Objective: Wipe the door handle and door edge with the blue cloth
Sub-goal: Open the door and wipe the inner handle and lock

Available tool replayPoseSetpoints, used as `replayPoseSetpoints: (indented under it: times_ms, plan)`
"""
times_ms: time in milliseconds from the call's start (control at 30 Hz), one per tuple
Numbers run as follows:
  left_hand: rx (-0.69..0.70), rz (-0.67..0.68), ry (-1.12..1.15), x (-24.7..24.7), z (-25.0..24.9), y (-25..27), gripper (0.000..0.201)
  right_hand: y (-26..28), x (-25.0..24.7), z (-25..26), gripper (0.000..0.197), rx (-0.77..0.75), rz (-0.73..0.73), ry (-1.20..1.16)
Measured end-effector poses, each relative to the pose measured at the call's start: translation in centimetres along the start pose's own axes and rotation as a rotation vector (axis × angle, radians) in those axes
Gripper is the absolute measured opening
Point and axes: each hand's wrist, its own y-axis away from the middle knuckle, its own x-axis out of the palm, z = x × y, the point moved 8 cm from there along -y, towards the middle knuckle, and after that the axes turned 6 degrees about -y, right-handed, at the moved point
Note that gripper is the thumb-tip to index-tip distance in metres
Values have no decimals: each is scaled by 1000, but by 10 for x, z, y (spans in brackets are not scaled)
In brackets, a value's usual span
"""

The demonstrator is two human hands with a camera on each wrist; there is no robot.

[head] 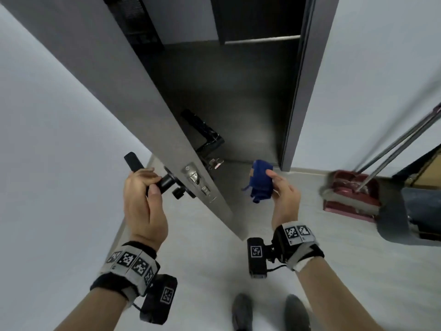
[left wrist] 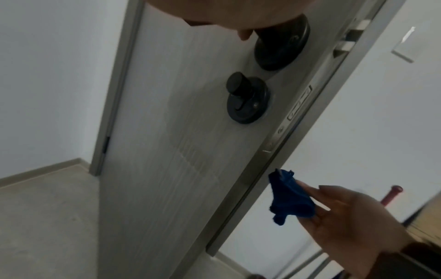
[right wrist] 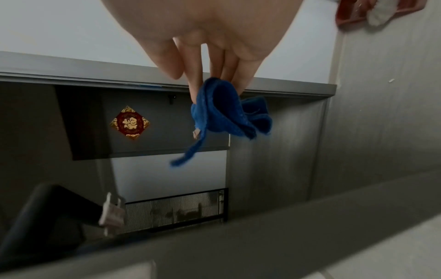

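Observation:
A grey door (head: pixel 100 75) stands ajar, its edge (head: pixel 214 194) with a silver latch plate (head: pixel 194 177) facing me. My left hand (head: pixel 143 185) grips the black lever handle (head: pixel 134 162) on the near side, above a black thumb-turn knob (head: pixel 178 192) (left wrist: pixel 238 85). Another black handle (head: pixel 207 133) shows on the door's far side. My right hand (head: pixel 281 189) holds a folded blue cloth (head: pixel 260 180) (left wrist: pixel 290 198) (right wrist: pixel 226 111) in its fingers, just right of the door edge and not touching it.
A red dustpan (head: pixel 350 194) with long metal handles leans against the right wall. The dark door frame (head: pixel 300 91) stands right of the opening. My shoes (head: pixel 269 311) are on the pale floor below. A red diamond decoration (right wrist: pixel 130 122) hangs beyond the doorway.

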Motion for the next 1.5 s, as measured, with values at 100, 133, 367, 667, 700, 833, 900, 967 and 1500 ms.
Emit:
replayPoseSetpoints:
  times_ms: [100, 133, 367, 667, 700, 833, 900, 967, 1500]
  plan:
    - [-56, 5, -80, -23, 8, 17, 19, 9, 21, 17, 15, 24, 74, 43]
    - [-99, -7, -102, -31, 13, 24, 19, 14, 30, 20, 17, 21, 97, 58]
    - [-365, -81, -132, -85, 49, 66, 16, 58, 75, -16, 15, -36, 339, 371]
    - [-580, -186, -70, -162, 72, 83, 30, 140, 163, -24, 19, -38, 604, 339]
    - [-615, -212, -52, -174, 75, 84, 31, 149, 179, -19, 22, -62, 641, 336]
    - [-543, -315, 21, -211, 59, 80, 31, 191, 239, 0, 30, -133, 819, 334]
    - [-482, -290, 65, -217, 55, 75, 37, 217, 267, 0, 32, -183, 935, 424]
    - [-449, -280, 87, -224, 60, 71, 46, 241, 288, -11, 31, -256, 1039, 559]
    - [-692, -256, 44, -277, 104, 99, 57, 338, 342, -88, 6, -1024, 1415, 974]
